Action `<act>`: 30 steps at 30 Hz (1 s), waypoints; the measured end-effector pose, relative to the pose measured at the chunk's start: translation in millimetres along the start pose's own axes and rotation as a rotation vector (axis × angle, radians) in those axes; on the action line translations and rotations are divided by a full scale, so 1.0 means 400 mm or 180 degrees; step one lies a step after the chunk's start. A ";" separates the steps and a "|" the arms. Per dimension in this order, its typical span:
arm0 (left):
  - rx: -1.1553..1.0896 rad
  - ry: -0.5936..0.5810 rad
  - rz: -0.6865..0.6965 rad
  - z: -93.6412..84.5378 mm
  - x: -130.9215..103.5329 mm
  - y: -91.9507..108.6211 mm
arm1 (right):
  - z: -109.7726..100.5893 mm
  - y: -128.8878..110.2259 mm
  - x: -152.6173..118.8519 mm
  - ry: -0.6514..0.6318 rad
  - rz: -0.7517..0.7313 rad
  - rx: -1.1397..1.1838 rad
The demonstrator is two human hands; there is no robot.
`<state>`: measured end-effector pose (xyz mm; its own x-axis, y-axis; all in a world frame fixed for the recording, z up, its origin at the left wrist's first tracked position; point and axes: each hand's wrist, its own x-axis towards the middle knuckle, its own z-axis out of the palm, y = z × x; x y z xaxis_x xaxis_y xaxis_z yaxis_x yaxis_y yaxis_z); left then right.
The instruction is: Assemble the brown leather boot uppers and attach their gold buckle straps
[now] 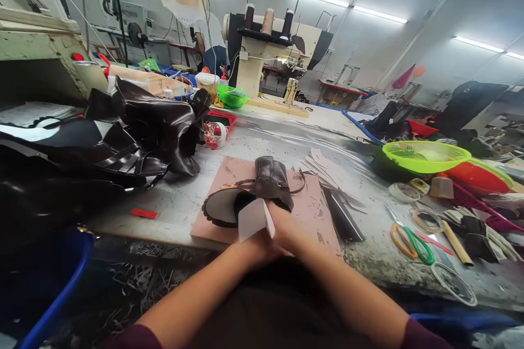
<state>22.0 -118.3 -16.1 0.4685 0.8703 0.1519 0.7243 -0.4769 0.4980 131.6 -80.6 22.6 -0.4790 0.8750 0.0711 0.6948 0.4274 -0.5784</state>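
Note:
A dark brown leather shoe upper (268, 177) with a thin buckled strap lies on a pinkish board (315, 212). Its pale inner lining shows at the left, above a scalloped edge. My right hand (282, 223) reaches into the near opening of the upper, where its fingers are hidden. Close against it, my left hand (264, 245) is closed at a stiff whitish piece (254, 220), which stands up in front of the upper and covers most of its fingers.
Black leather uppers (159, 125) are heaped on the left, near a red strip (143, 213). Right of the board lie pale cut strips (327, 172) and a dark strip (344, 215). Scissors (413, 242), tape and a green basket (426, 156) are farther right. A sewing machine (251, 62) stands behind.

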 end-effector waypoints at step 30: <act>0.0589 0.0046 -0.0426 -0.001 -0.005 0.013 | -0.033 0.084 0.003 0.0359 0.0404 -0.1161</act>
<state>24.4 -122.6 -13.5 0.3556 0.9284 0.1078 0.8606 -0.3703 0.3497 161.4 -62.4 14.0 -0.3294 0.9368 0.1182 0.8992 0.3494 -0.2633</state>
